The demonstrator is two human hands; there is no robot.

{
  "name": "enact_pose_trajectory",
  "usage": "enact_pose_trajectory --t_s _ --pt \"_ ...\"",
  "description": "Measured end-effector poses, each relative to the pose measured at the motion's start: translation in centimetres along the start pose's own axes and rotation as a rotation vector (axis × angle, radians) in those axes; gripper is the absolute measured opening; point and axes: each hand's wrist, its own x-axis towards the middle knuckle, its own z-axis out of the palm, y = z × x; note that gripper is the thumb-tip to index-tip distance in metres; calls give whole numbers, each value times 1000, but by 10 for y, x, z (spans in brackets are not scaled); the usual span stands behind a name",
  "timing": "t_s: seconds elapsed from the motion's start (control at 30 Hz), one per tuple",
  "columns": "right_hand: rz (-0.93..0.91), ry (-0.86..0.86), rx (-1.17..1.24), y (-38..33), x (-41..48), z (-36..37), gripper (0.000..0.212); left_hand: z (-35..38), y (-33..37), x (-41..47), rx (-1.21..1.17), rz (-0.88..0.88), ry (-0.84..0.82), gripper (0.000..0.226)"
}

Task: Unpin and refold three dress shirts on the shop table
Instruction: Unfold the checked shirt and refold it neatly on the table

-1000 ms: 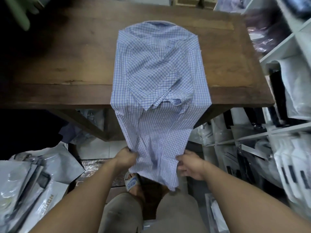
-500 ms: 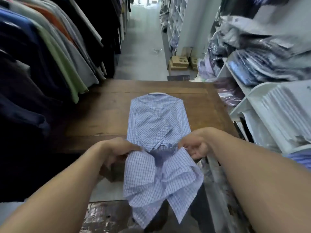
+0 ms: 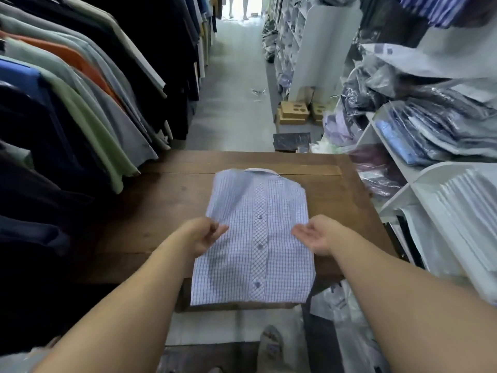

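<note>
A blue-and-white checked dress shirt [image 3: 258, 238] lies folded on the brown wooden table [image 3: 161, 211]. Its button placket faces up, its collar points away from me, and its near fold reaches the table's front edge. My left hand [image 3: 203, 236] hovers at the shirt's left edge with loosely curled fingers, touching the cloth without a clear grip. At the right edge, my right hand [image 3: 316, 234] is open, palm turned inward, holding nothing. Motion blur smears the shirt's far left corner.
Hanging shirts on a rack [image 3: 67, 103] crowd the table's left side. White shelves [image 3: 430, 184] with bagged shirts stand close on the right. Cardboard boxes [image 3: 293, 113] sit on the aisle floor beyond the table. My sandalled foot [image 3: 271, 345] is below the table's front edge.
My hands lifted the hanging tail from below the table edge and folded it up over the shirt's body. Both hands have let go, and the view has tilted up.
</note>
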Motion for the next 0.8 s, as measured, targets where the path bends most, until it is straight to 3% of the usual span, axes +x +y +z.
enact_pose_trajectory --t_s 0.1,0.2,0.3,0.53,0.63,0.8 --pt "36 6 -299 4 16 6 10 3 -1 16 446 102 261 18" --pt "-9 135 -545 -2 27 8 16 -2 8 33 772 230 411 34" --pt "-130 170 -569 -10 34 11 33 4 18 41 700 254 372 41" --pt "-189 201 -631 -19 39 11 20 14 23 49 507 293 237 35" --pt "-296 255 -606 -23 42 13 33 15 24 52 436 355 194 29" --pt "-374 264 -724 -19 59 13 18 17 22 70 562 341 299 17"
